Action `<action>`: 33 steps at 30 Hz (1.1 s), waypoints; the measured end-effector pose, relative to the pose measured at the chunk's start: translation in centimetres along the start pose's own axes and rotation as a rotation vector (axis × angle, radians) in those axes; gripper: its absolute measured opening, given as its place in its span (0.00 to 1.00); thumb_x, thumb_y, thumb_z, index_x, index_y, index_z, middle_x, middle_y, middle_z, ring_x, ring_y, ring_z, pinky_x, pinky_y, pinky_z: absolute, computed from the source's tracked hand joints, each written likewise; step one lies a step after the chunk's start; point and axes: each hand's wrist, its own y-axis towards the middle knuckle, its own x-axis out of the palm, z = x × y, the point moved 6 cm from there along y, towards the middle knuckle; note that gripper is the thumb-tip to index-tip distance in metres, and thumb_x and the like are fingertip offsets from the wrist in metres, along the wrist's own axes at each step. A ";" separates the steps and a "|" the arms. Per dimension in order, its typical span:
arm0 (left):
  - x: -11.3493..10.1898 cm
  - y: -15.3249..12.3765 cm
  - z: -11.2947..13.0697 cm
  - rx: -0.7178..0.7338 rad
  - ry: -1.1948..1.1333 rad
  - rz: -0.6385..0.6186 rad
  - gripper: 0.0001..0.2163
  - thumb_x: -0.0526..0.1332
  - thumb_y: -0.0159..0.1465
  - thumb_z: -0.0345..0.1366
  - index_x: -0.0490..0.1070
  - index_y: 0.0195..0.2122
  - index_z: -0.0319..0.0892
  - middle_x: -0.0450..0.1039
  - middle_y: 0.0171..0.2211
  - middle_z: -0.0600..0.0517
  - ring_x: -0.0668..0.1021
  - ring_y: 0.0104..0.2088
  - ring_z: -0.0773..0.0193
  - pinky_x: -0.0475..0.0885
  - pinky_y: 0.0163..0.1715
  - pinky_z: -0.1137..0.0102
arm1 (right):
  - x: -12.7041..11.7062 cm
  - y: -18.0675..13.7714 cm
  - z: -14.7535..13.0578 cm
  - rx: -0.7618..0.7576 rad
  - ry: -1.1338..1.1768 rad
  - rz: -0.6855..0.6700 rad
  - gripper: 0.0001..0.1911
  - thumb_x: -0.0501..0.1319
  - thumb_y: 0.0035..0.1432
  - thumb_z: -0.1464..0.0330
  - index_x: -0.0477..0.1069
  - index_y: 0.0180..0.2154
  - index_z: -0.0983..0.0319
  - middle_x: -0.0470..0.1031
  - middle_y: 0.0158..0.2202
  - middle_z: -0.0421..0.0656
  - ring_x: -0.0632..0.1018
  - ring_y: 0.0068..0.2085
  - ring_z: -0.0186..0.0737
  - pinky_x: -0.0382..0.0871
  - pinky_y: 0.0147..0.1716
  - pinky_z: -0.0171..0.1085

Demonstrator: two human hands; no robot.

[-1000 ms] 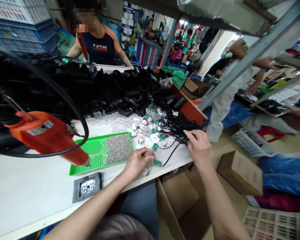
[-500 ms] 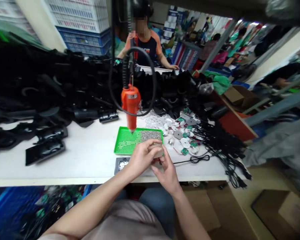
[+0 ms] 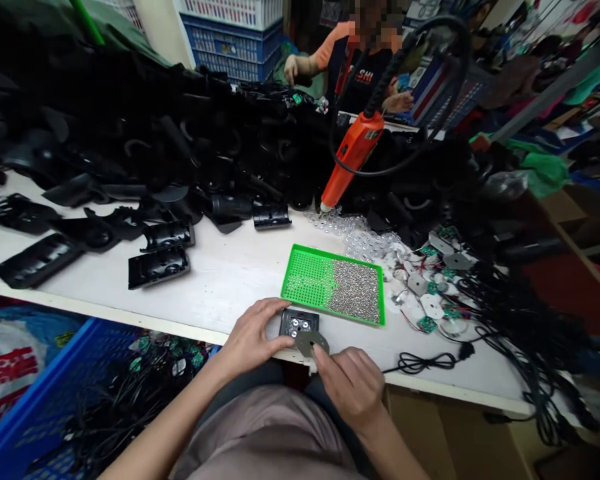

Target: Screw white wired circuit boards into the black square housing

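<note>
A small dark rectangular holder (image 3: pixel 285 325) with several clear round lenses in it lies near the table's front edge. My left hand (image 3: pixel 253 337) spans its left end, index finger at the back corner and thumb at the front. The thumb tip comes up to a grey metal plate (image 3: pixel 307 343) with rounded ends and small holes, tilted over the holder's front. My right hand (image 3: pixel 353 383) is closed, pinching the plate's right side with thumb and forefinger; the other fingers are curled. Behind the holder sits a green perforated tray (image 3: pixel 305 283) with many small screws (image 3: pixel 357 290) on its right half.
An orange electric screwdriver (image 3: pixel 353 160) hangs tilted above the table. Black plastic shells (image 3: pixel 160 263) pile up at left and back. Clear lenses (image 3: pixel 365 239), wired circuit boards (image 3: pixel 427 325) and black cables (image 3: pixel 427 362) lie to the right. A person (image 3: pixel 365 67) works opposite.
My hands have come down and apart from above the tray's front edge to the holder. The plate now shows flat-on between them. The view has shifted, and the screwdriver hangs slanted instead of upright.
</note>
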 end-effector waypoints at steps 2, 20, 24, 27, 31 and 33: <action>1.1 0.2 -1.0 0.061 0.068 -0.086 0.33 0.69 0.53 0.49 0.63 0.58 0.48 0.67 0.58 0.44 0.70 0.57 0.50 0.64 0.57 0.53 | 1.8 -0.1 -0.1 -0.005 -0.080 -0.047 0.12 0.65 0.55 0.76 0.72 0.43 0.65 0.65 0.18 0.36 0.66 0.23 0.35 0.55 0.25 0.39; 3.1 0.3 -2.1 0.106 0.106 -0.020 0.30 0.71 0.51 0.38 0.63 0.55 0.48 0.72 0.53 0.47 0.72 0.54 0.52 0.63 0.54 0.57 | 4.8 -0.8 -0.2 -0.039 -0.230 -0.111 0.11 0.61 0.58 0.75 0.71 0.45 0.65 0.64 0.21 0.38 0.66 0.27 0.37 0.56 0.29 0.40; 3.2 0.3 -2.3 0.103 0.109 -0.031 0.31 0.71 0.52 0.38 0.62 0.56 0.48 0.72 0.53 0.47 0.72 0.54 0.51 0.63 0.55 0.56 | 4.8 -0.4 -0.2 -0.028 -0.228 -0.115 0.10 0.61 0.59 0.76 0.72 0.44 0.66 0.64 0.20 0.39 0.65 0.27 0.37 0.56 0.28 0.40; 3.3 0.3 -2.5 0.110 0.112 -0.032 0.31 0.71 0.51 0.40 0.62 0.56 0.48 0.71 0.54 0.47 0.71 0.54 0.51 0.62 0.55 0.56 | 5.0 -0.4 -0.3 0.000 -0.230 -0.165 0.10 0.60 0.59 0.76 0.72 0.44 0.66 0.65 0.20 0.39 0.65 0.27 0.38 0.54 0.28 0.40; 3.4 0.2 -2.6 0.131 0.115 -0.027 0.31 0.70 0.53 0.41 0.61 0.56 0.48 0.71 0.54 0.47 0.71 0.55 0.52 0.62 0.55 0.57 | 5.1 -0.8 -0.7 -0.003 -0.214 -0.192 0.10 0.60 0.60 0.76 0.72 0.45 0.67 0.65 0.21 0.39 0.65 0.27 0.38 0.54 0.28 0.40; 3.4 0.2 -2.5 0.137 0.112 -0.026 0.30 0.70 0.53 0.41 0.61 0.56 0.48 0.71 0.54 0.47 0.71 0.55 0.52 0.62 0.55 0.57 | 5.1 -1.0 -0.9 -0.010 -0.205 -0.187 0.11 0.59 0.60 0.76 0.72 0.45 0.67 0.66 0.21 0.40 0.66 0.27 0.38 0.54 0.28 0.40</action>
